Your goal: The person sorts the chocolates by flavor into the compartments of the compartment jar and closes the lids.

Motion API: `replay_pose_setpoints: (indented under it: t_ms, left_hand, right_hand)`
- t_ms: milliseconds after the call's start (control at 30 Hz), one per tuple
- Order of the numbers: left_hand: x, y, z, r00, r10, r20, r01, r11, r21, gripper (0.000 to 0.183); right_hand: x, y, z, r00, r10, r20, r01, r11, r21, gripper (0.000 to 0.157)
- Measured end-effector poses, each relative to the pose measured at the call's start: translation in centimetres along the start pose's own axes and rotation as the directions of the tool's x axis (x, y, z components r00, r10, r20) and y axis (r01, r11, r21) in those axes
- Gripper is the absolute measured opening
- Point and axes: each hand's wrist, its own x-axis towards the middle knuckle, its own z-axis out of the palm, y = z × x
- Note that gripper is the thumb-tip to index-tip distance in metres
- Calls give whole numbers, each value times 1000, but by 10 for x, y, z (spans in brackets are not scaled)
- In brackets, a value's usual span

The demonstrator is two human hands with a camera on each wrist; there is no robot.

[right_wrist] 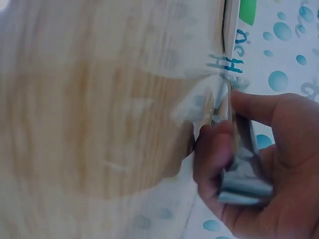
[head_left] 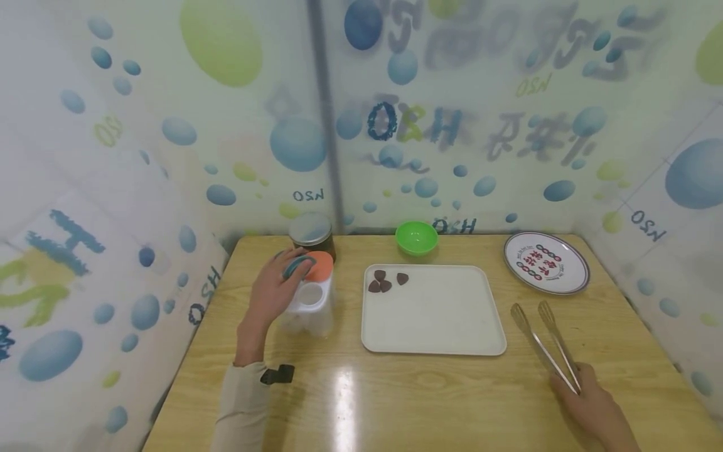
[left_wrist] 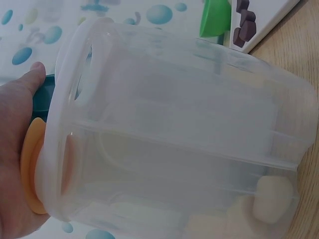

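My left hand (head_left: 273, 285) is over the top of a clear plastic storage container (head_left: 307, 320) at the table's left, pinching a teal cap (head_left: 298, 266) between thumb and fingers. Beside that cap is an orange cap (head_left: 319, 266), near the palm in the left wrist view. A round opening (head_left: 310, 293) shows in the container's white top. Pale chunks (left_wrist: 273, 199) lie low inside. Metal tongs (head_left: 545, 345) are gripped in my right hand (head_left: 590, 402), their two tips apart and pointing toward the plate. The right wrist view shows fingers and thumb round the tongs' handle end (right_wrist: 244, 184).
A white tray (head_left: 435, 320) in the middle carries several dark brown pieces (head_left: 380, 281). Behind it stands a green bowl (head_left: 417, 238); a plate with red writing (head_left: 546, 262) lies back right. A jar with a metal lid (head_left: 312, 230) is behind the container. Patterned walls enclose the table.
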Motion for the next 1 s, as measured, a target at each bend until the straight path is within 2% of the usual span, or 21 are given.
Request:
replay_pose_setpoints:
  t_ms: [200,433,600,767,1000]
  left_hand:
    - [1,-2,0,1000,0,-9,0,1000,9,56]
    - [1,-1,1,1000,3,-20,-3,1000,16,56]
    - [2,1,3,1000,4,-29,-3,1000,21,59]
    - [2,0,5,1000,1,-29,0,1000,20,60]
    - [1,-1,1,999,-12,-39,12,1000,15,60]
  right_hand:
    - [1,-13,0,997,-8,-80,12,999,51,85]
    - [9,-41,1,988,-37,-150,47,997,59,82]
    - [16,-67,8,982,-123,-143,129,991,33,72]
    - [26,-92,17,974,-198,-111,199,980,-8,71]
    - [45,-120,35,934,-311,-178,292,948,-127,66]
